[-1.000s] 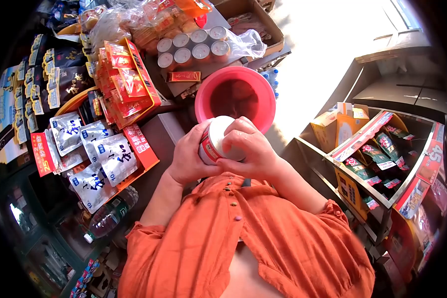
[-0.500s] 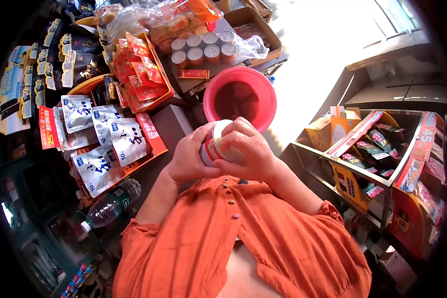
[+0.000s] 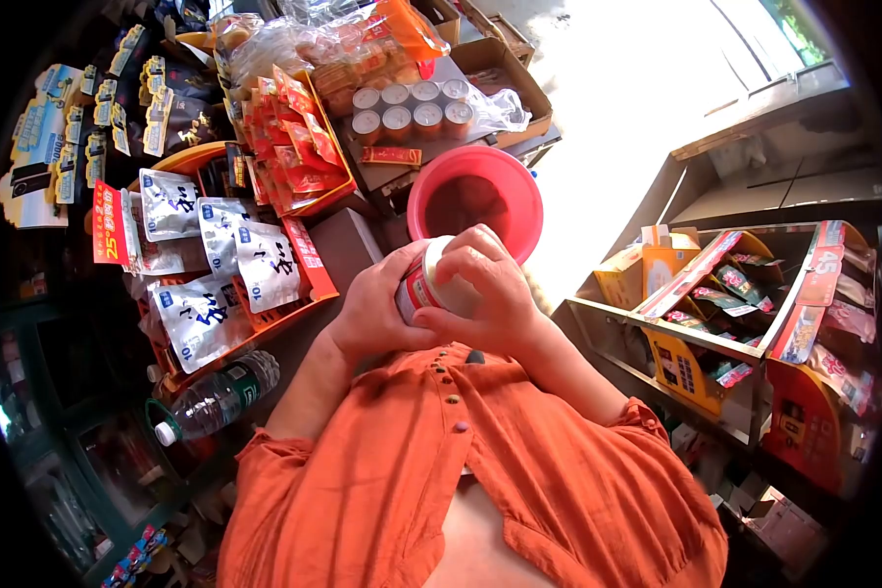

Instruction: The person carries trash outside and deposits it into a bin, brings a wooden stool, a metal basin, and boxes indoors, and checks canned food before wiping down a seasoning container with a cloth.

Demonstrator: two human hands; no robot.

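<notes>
In front of my chest I hold a small white jar with a red-and-white label [image 3: 418, 292]. My left hand [image 3: 367, 316] wraps round its side, partly covering the label. My right hand [image 3: 495, 299] grips the jar's pale end with curled fingers and the thumb pressed against it. The jar lies tilted between both hands, so its far side is hidden. Just beyond my hands is a pink bucket [image 3: 526, 211] with something dark inside.
At left, silver pouches [image 3: 206, 318] and red packets [image 3: 299, 147] fill display boxes. A clear plastic bottle [image 3: 220, 397] lies below them. Shrink-wrapped cans [image 3: 397, 120] sit beyond the bucket. On the right stands a rack [image 3: 657, 338] of snack packets.
The right thumb and fingers have shifted slightly on the jar's pale end. My left hand keeps its hold. The camera view has turned a little.
</notes>
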